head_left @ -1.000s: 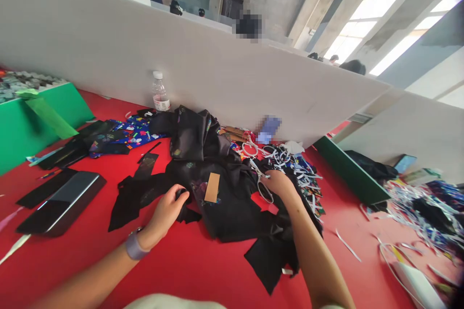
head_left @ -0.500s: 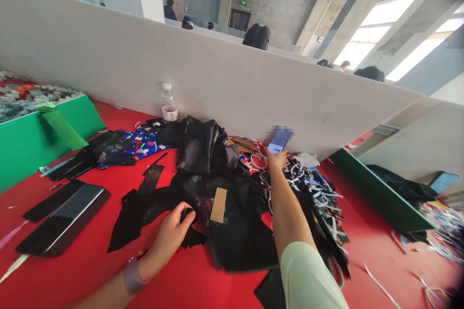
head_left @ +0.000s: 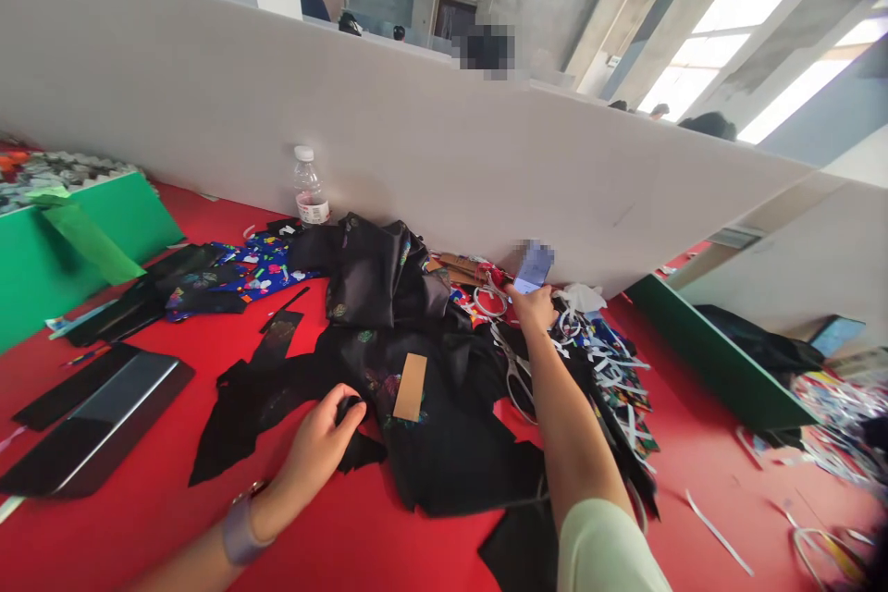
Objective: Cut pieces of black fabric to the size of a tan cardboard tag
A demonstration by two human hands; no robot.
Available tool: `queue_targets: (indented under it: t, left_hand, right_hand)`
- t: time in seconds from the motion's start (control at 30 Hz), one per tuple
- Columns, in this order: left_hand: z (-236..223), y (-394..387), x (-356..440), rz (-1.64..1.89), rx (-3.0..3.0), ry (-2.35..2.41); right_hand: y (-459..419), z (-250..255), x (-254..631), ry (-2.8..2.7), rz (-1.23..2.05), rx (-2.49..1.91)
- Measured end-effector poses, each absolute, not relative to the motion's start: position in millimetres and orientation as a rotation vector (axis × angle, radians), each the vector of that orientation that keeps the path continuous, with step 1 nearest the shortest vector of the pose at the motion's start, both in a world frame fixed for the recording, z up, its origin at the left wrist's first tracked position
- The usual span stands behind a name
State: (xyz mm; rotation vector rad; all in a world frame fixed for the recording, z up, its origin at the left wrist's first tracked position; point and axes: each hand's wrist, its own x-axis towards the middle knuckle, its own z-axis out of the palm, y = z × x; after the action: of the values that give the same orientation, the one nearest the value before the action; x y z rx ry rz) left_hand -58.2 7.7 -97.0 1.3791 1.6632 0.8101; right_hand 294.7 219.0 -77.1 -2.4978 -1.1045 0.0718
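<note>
My left hand (head_left: 323, 439) is closed around a small black rounded thing (head_left: 349, 407), mostly hidden by the fingers; I cannot make out its kind. It hovers over or rests at the left edge of black fabric (head_left: 458, 472) with colourful flower patterns. My right hand (head_left: 534, 310) reaches far forward and grips the lower end of a phone (head_left: 534, 266) with a lit screen, close to the white partition. A brown cardboard rectangle (head_left: 411, 387) lies on the fabric. Scissors (head_left: 519, 379) lie beside my right forearm.
On the red table (head_left: 319, 546) lies a dark glossy case (head_left: 104, 425) at left. A plastic bottle (head_left: 310, 190) stands against the partition (head_left: 416, 139). Green-walled bins (head_left: 90, 240) flank the area. Fabric scraps and white strips (head_left: 614, 370) pile up at right. People are beyond the partition.
The view has shifted slightly, so the table items sit a little further left. More of the scissors shows beside my right forearm. Both hands keep nearly the same poses.
</note>
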Motion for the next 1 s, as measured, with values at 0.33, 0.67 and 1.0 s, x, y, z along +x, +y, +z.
queue_targets:
  t: [0.33, 0.67, 1.0]
  left_hand:
    - [-97.2, 7.2, -58.6, 0.825, 1.401, 1.677]
    - [-99.5, 7.6, -58.5, 0.805, 1.394, 1.648]
    - [-89.2, 5.1, -54.7, 0.771, 1.340, 1.675]
  right_hand:
    - [190.7, -68.3, 298.7, -1.454, 0.100, -2.631]
    - [211.8, -62.4, 324.3, -1.621, -0.006, -2.453]
    - [239.6, -88.2, 326.8, -1.554, 0.044, -2.427]
